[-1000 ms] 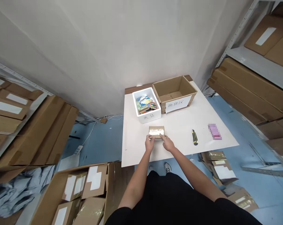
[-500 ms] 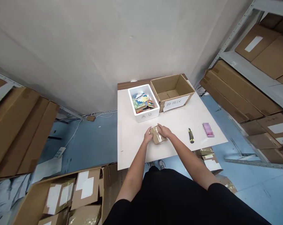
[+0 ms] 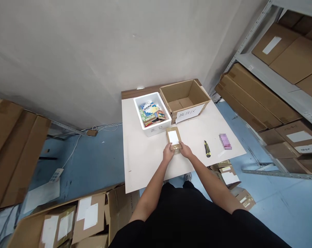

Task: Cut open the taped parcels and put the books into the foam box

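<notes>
Floor, lower left: open carton [image 3: 75, 220] of white-labelled parcels, nearest the body. On the near half of the white table [image 3: 145, 165], the left hand [image 3: 168, 154] and right hand [image 3: 186, 151] are both clamped on the near end of the small cardboard parcel [image 3: 173, 137], one at each corner. Change since half a second ago: the parcel was skewed with its taped face up. Now it lies flat, long side pointing away from the person, with a white label [image 3: 173, 137] uppermost. Judged: the label face is now exposed for reading. To the right and well apart lie a utility knife [image 3: 207, 148] and a blurred pink item [image 3: 225, 141]. Just beyond the parcel is a white foam box [image 3: 156, 130] of small packets. Beside that stands an open cardboard box [image 3: 182, 91] against the wall.
</notes>
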`<state>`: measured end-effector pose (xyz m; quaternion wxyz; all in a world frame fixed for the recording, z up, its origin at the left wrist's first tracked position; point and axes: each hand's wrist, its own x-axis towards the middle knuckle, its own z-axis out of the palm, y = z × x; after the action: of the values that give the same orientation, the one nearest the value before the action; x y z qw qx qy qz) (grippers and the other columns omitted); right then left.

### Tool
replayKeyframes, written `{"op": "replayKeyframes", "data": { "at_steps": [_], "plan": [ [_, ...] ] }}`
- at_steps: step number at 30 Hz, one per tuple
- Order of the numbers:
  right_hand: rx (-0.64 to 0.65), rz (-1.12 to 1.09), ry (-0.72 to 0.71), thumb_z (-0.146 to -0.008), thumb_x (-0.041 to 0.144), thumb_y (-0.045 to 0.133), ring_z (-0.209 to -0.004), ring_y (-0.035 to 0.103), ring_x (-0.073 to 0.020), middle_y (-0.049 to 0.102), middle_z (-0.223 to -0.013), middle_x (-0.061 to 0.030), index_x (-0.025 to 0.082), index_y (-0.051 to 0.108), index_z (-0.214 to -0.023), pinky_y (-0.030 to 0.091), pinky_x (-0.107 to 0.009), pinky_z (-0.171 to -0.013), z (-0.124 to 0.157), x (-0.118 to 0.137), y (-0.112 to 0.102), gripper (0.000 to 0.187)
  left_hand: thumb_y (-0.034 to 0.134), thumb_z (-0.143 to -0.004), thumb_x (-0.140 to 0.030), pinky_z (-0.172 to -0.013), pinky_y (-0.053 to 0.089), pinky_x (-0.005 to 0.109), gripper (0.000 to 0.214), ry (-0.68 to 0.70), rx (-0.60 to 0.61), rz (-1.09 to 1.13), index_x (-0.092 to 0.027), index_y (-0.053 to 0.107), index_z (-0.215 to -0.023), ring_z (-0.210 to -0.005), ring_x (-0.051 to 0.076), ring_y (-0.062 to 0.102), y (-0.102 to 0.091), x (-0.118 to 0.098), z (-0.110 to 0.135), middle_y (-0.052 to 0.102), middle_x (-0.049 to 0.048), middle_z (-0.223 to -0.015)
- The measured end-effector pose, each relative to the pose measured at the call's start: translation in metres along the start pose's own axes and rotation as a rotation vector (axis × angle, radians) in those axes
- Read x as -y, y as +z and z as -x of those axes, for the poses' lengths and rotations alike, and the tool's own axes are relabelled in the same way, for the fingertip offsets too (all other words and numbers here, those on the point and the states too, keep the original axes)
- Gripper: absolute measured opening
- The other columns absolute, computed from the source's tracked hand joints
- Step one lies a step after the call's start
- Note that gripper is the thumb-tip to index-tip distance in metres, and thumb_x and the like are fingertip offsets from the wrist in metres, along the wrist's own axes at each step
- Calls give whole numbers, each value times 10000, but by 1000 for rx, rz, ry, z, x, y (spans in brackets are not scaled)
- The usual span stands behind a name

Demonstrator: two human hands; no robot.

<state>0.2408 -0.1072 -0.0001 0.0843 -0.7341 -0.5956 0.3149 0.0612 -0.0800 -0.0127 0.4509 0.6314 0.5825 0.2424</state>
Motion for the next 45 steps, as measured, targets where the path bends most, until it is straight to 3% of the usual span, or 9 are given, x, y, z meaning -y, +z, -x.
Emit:
{"op": "replayKeyframes", "data": {
  "at_steps": [4,8,11,14,19,25,33,40,45],
  "plan": [
    [86,6,-36,-889,81,564,-1459,519,-273,513,-1621,-149,230,406,-1652,471,-434,-1137,1,-25,4,793,804,-790,-186,-1133,513,429,630,-55,106,-233,-247,675,-1404,-1284,300,679,-1,-1,-17,719,116,-1390],
    [-6,-5,-84,-925,116,572,-1597,303,-275,266,-1768,-105,290,365,-1679,418,-460,-1199,2,-54,-29,802,927,-669,-253,-1207,422,433,921,16,156,-455,-229,566,-1516,-1512,362,476,-20,-18,-57,430,177,-1685],
    [-82,-2,-101,-945,121,558,-1603,272,-277,240,-1777,-95,275,395,-1666,383,-465,-1228,4,-95,-61,755,1011,-520,-321,-1243,362,473,1256,19,332,-607,-224,407,-1617,-1599,406,315,-26,-29,-90,261,192,-1764],
    [-144,-6,-21,-967,140,548,-1585,297,-283,301,-1749,-112,240,412,-1654,352,-466,-1246,11,-154,-84,708,994,-557,-432,-1232,376,468,1349,-36,423,-768,-199,275,-1675,-1590,424,330,-22,-29,-106,133,217,-1789],
    [11,-67,334,-976,174,579,-1380,562,-288,577,-1519,-174,178,426,-1633,466,-372,-1113,21,-243,-84,674,905,-666,-616,-1121,501,470,1350,-167,437,-928,-239,152,-1722,-1464,451,512,2,-21,-81,8,188,-1806],
    [68,-116,484,-1014,336,637,-1228,682,-289,632,-1414,-210,132,474,-1550,537,-335,-961,0,-273,-48,597,814,-751,-718,-1109,513,476,1308,-258,385,-948,-268,81,-1736,-1448,440,520,43,-34,-29,-9,151,-1814],
    [125,-164,400,-942,145,652,-937,750,-230,756,-1069,-107,161,496,-1390,523,-260,-750,-42,-238,-42,474,840,-675,-793,-1021,578,446,1399,-403,398,-888,-368,30,-1733,-1376,393,591,59,-57,-23,-82,93,-1818],
    [111,-154,-109,-1043,248,481,-983,737,-264,768,-1160,-91,232,277,-1662,518,-313,-836,-42,-97,-49,652,918,-703,-598,-970,607,423,1379,-434,393,-843,-453,-5,-1717,-1355,365,609,65,-49,-24,-161,38,-1808],
    [215,48,-118,-1101,291,423,-1063,730,-271,757,-1266,-110,262,275,-1699,504,-313,-868,-45,-30,-37,617,925,-703,-580,-1003,594,427,1378,-417,384,-803,-463,-5,-1713,-1391,376,574,70,-41,-25,-153,33,-1810]
  ]
}}
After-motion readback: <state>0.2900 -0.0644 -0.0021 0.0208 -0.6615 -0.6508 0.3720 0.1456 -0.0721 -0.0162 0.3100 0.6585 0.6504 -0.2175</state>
